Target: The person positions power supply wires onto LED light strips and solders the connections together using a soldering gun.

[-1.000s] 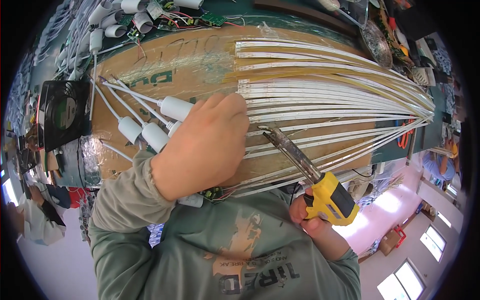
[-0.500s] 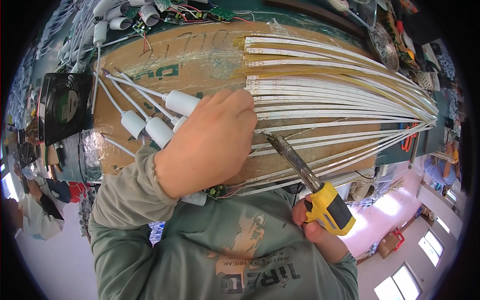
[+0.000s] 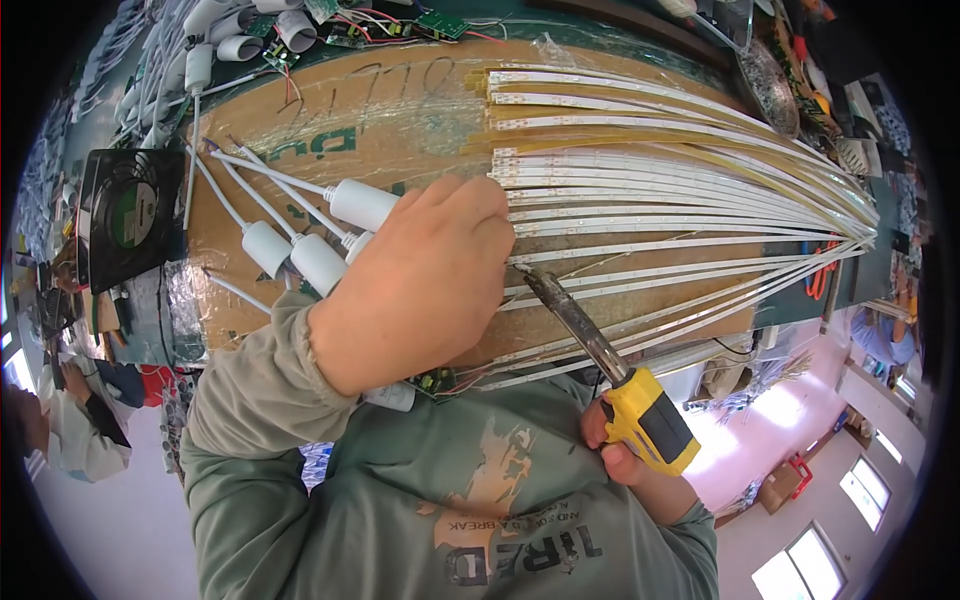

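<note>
My left hand (image 3: 420, 280) is closed, its knuckles up, over the left ends of the white LED strips (image 3: 640, 180). Whatever its fingertips pinch is hidden beneath them. In my right hand (image 3: 610, 445) is a soldering iron (image 3: 650, 420) with a yellow and black handle. Its dark metal tip points up and left, close beside the fingers of my left hand; whether it touches a strip I cannot tell. White cylindrical housings (image 3: 318, 264) with white cables lie left of my left hand, partly covered by it. A small green circuit board (image 3: 436, 383) shows below my left wrist.
A brown cardboard sheet (image 3: 400, 110) lies under the strips on the green table. A black fan (image 3: 132, 205) stands at the left. More housings (image 3: 240, 47) and green boards (image 3: 442, 24) are piled at the back. Orange-handled scissors (image 3: 822, 270) lie right. Another person (image 3: 85, 425) sits far left.
The soldering iron in my right hand has shifted slightly left, its tip nearer my left fingers. My left hand has stayed nearly still.
</note>
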The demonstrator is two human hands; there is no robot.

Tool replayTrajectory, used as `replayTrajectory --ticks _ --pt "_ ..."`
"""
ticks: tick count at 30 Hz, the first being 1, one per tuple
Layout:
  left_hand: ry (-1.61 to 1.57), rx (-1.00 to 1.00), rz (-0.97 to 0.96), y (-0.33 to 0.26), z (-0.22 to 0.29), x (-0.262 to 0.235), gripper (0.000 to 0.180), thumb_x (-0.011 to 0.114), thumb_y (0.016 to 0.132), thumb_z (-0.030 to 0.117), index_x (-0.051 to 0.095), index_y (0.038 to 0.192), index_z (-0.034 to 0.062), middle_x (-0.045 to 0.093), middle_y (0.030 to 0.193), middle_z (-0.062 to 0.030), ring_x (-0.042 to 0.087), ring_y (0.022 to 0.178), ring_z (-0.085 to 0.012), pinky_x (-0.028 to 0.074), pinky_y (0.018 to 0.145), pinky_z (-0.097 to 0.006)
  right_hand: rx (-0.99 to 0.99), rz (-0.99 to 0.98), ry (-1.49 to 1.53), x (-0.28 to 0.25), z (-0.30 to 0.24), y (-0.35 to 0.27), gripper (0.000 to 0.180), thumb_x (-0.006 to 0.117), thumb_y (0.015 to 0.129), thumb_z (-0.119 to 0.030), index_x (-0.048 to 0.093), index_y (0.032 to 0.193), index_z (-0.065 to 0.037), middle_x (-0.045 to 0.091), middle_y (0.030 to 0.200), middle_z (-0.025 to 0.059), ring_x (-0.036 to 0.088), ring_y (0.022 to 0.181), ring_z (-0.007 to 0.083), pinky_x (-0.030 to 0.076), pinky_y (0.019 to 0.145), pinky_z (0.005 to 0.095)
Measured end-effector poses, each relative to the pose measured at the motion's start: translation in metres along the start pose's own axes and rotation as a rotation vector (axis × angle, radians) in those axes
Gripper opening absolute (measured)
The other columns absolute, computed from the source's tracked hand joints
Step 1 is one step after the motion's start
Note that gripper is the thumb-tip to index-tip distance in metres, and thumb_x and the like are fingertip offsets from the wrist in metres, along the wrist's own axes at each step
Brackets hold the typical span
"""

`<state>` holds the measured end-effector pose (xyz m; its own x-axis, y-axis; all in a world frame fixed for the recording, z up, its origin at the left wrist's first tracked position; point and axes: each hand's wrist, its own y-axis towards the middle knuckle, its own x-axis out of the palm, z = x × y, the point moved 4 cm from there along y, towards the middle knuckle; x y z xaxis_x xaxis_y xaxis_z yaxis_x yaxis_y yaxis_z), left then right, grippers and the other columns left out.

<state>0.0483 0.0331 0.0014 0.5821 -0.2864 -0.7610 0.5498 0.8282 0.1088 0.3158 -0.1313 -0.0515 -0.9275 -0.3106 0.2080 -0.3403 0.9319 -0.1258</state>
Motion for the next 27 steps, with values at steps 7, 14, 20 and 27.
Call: replayTrajectory --ticks 7,14,20,27 --pt "0.006 -0.003 0.002 0.0005 0.0 0.0008 0.01 0.068 0.08 -0.001 0.061 0.087 0.0009 0.058 0.103 -0.0136 0.059 0.097 -0.0354 0.049 0.088 -0.044 0.022 0.064 -0.001 0.0023 0.0045 -0.0002 0.015 0.076 0.09 -0.015 0.066 0.09 -0.003 0.063 0.078 0.0051 0.06 0.067 0.0186 0.046 0.058 0.0301" --pt "-0.018 -0.001 0.002 0.0009 0.0003 -0.0013 0.01 0.068 0.08 -0.001 0.061 0.086 0.0015 0.057 0.101 -0.0133 0.059 0.096 -0.0354 0.049 0.088 -0.044 -0.014 0.04 -0.007 0.0033 0.004 0.0013 0.013 0.075 0.091 -0.013 0.066 0.09 -0.004 0.063 0.077 0.0049 0.06 0.064 0.0181 0.046 0.055 0.0303" --pt "-0.016 -0.009 -0.009 0.0015 0.0002 -0.0006 0.01 0.069 0.079 -0.001 0.061 0.085 0.002 0.057 0.101 -0.0133 0.059 0.096 -0.0356 0.049 0.087 -0.044 -0.046 0.063 -0.033 0.0018 0.0078 -0.0019 0.011 0.073 0.091 -0.011 0.065 0.088 -0.004 0.063 0.076 0.0048 0.06 0.064 0.0176 0.045 0.054 0.03" --pt "-0.016 -0.002 0.009 0.0018 -0.0002 -0.0007 0.009 0.068 0.079 -0.001 0.061 0.085 0.0004 0.058 0.102 -0.0145 0.059 0.096 -0.0367 0.05 0.087 -0.044 -0.046 0.032 -0.011 0.0028 0.0071 0.0006 0.012 0.072 0.092 -0.012 0.065 0.091 -0.002 0.062 0.078 0.006 0.06 0.065 0.0176 0.045 0.055 0.0294"
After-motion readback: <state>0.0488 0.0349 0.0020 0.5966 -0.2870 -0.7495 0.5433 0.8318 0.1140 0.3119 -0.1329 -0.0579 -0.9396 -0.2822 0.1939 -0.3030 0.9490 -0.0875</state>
